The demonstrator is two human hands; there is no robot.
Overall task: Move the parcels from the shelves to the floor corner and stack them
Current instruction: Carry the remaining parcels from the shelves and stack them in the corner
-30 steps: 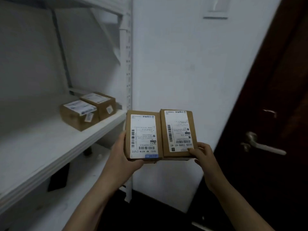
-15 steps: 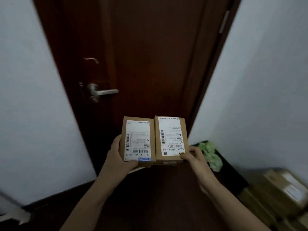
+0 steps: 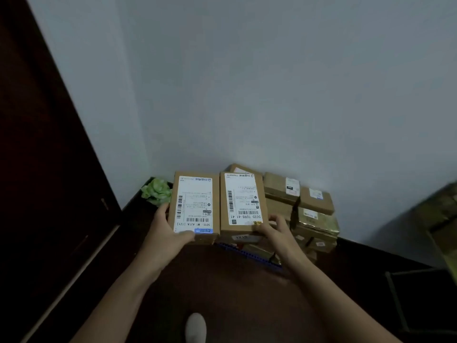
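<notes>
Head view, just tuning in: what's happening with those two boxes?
A person carries two labelled parcels side by side: the left hand grips the left parcel, and the right hand grips the right parcel at its near corner. They are held in front of the stack of parcels piled in the corner against the wall, and neither is set down yet. A green bundle lies by the door.

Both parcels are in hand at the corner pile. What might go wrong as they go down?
1. The left parcel and right parcel lie side by side, each gripped only at its near end by the left hand and right hand; one might tip or slip.
2. The pile looks uneven, with tilted boxes, so a parcel set on top may slide off.
</notes>
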